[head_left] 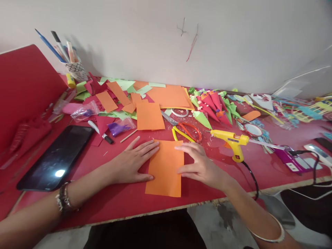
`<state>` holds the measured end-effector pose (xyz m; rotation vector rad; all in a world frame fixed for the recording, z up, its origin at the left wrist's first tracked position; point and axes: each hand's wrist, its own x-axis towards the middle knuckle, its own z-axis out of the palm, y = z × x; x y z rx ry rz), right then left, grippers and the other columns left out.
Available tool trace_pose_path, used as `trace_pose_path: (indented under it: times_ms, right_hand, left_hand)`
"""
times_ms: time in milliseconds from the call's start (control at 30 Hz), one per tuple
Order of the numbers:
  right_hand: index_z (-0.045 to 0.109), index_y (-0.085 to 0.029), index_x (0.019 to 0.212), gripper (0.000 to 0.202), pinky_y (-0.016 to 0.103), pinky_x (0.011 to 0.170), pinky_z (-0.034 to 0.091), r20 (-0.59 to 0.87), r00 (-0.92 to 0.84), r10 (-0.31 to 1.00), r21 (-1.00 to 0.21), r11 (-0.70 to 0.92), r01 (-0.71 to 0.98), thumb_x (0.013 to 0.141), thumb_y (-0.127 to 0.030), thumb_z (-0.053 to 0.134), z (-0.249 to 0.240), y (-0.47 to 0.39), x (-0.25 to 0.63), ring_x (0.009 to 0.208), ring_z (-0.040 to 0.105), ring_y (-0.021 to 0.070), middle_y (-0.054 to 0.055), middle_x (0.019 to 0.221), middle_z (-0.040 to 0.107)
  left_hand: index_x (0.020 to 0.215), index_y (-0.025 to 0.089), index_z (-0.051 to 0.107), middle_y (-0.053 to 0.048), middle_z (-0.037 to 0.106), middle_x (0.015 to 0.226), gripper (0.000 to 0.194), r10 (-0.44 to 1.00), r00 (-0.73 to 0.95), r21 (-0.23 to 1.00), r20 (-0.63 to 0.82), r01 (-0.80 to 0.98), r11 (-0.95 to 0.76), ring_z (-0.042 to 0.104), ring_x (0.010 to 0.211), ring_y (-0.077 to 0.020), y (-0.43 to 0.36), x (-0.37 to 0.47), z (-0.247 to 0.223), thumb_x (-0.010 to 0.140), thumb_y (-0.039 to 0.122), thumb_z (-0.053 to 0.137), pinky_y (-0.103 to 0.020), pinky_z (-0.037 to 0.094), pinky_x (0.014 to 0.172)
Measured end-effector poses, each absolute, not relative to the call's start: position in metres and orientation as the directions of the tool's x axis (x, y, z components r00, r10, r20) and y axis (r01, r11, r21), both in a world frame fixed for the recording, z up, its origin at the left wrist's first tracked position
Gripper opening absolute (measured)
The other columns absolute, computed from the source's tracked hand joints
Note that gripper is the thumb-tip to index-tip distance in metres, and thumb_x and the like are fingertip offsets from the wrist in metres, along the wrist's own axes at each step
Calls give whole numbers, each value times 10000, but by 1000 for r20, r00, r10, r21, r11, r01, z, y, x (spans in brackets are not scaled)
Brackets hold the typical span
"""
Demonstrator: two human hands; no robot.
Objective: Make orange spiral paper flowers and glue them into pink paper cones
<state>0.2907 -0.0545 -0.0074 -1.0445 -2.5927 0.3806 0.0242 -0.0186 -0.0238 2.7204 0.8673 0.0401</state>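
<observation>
A sheet of orange paper [166,169] lies on the red table in front of me, its long sides running away from me. My left hand [135,159] rests flat at its left side, fingers stretched onto the sheet and thumb at the lower left edge. At the right edge, my right hand [199,164] touches the paper with fingertips and thumb, which are spread apart. Just beyond the sheet are scissors [187,131] with red handles and a yellow-handled tool [178,133], partly overlapping. Another orange piece [149,117] lies farther back.
A yellow glue gun [232,140] with a black cord is at the right, near a purple power strip [292,159]. A phone [55,157] and marker [100,132] lie left. Behind are paper scraps [116,93], paper cones [210,103] and a pen cup [76,71].
</observation>
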Motion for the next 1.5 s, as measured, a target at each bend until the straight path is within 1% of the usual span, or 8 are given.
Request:
trace_pose_path:
  times_ms: [67, 133, 233, 367, 500, 600, 1000, 1500]
  right_hand:
    - [644, -274, 796, 152, 468, 984, 219, 105, -693, 713, -426, 662, 617, 832, -302, 500, -9, -52, 288, 1089, 436, 201, 17, 1139, 519]
    - [602, -239, 791, 179, 448, 988, 190, 45, -686, 726, -492, 614, 618, 864, -291, 447, -11, -48, 284, 935, 520, 147, 3, 961, 588]
    - [541, -199, 741, 208, 368, 925, 268, 36, -683, 730, -526, 595, 608, 879, -290, 415, -12, -40, 275, 784, 523, 119, -9, 781, 581]
    - [496, -181, 661, 276, 270, 701, 359, 43, -682, 731, -452, 623, 639, 883, -306, 390, -15, -30, 262, 679, 463, 131, 0, 659, 526]
    - [498, -172, 658, 273, 256, 645, 351, 53, -680, 732, -357, 649, 672, 882, -278, 384, -20, -25, 255, 671, 458, 141, 12, 653, 521]
    - [514, -169, 682, 256, 256, 652, 355, 66, -661, 748, -332, 641, 692, 882, -262, 383, -24, -24, 252, 684, 476, 147, 20, 669, 542]
    - [509, -169, 700, 241, 260, 664, 335, 152, -604, 782, -214, 623, 753, 879, -291, 404, -34, -24, 247, 686, 503, 151, 19, 679, 573]
    - [489, -166, 698, 210, 253, 652, 300, 157, -601, 784, -187, 621, 761, 869, -275, 433, -39, -24, 245, 681, 490, 149, 10, 682, 565]
  left_hand:
    - [1381, 223, 28, -76, 187, 1436, 807, 596, 801, 269, -50, 586, -765, 200, 1306, -241, -22, 24, -25, 771, 583, 412, -462, 40, 1065]
    - [1382, 213, 32, -80, 187, 1436, 806, 613, 789, 265, -46, 601, -754, 202, 1306, -238, -24, 23, -26, 773, 589, 402, -453, 47, 1068]
    - [1382, 227, 67, -61, 198, 1435, 681, 619, 784, 282, -43, 604, -745, 200, 1308, -217, -24, 23, -25, 835, 539, 325, -441, 51, 1071]
    - [1377, 241, 110, -35, 220, 1430, 545, 655, 754, 329, -55, 633, -701, 203, 1308, -187, -25, 24, -24, 894, 465, 228, -441, 56, 1072]
    - [1377, 212, 132, -49, 231, 1427, 664, 688, 725, 320, -21, 657, -683, 221, 1300, -202, -27, 28, -29, 838, 570, 282, -435, 67, 1073]
    - [1379, 201, 127, -61, 239, 1425, 733, 694, 720, 311, 14, 657, -687, 234, 1294, -210, -29, 30, -33, 802, 609, 321, -417, 82, 1075]
    - [1380, 206, 116, -30, 226, 1431, 743, 696, 718, 280, 2, 667, -690, 218, 1298, -192, -28, 29, -37, 794, 581, 378, -388, 68, 1077]
    - [1381, 191, 106, -43, 219, 1432, 823, 689, 725, 300, -10, 659, -690, 216, 1301, -204, -28, 30, -36, 751, 634, 395, -401, 65, 1081]
